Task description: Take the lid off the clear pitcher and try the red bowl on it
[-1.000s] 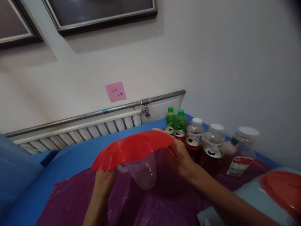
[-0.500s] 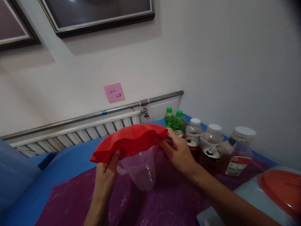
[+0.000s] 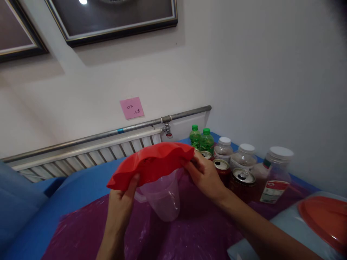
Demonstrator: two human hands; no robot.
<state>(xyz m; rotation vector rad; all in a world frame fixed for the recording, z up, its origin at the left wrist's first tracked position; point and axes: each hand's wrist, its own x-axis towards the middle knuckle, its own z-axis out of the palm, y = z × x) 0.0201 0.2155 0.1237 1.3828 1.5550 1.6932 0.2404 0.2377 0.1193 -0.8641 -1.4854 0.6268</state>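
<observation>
Between my hands is a red, flexible piece with a wavy edge (image 3: 159, 159), bowed upward in the middle; its exact kind is unclear. My left hand (image 3: 124, 195) pinches its left end, thumb on the near side. At the other end, my right hand (image 3: 206, 175) grips it with bent fingers. Just below and behind it, a translucent plastic jug (image 3: 164, 202) stands upright on a purple plastic sheet (image 3: 89, 224). The red piece covers the jug's rim from view, so I cannot tell if they touch.
Right of my right hand stand green-capped bottles (image 3: 206, 140), opened drink cans (image 3: 241, 180) and white-lidded jars (image 3: 278, 169). An orange-red lid (image 3: 325, 220) lies at the lower right. Behind the blue-covered surface (image 3: 89, 184) are a radiator (image 3: 89, 159) and a wall.
The left end of the red piece has shifted slightly right and down, and the piece bows a little more. Both hands keep their hold. The jug looks unmoved.
</observation>
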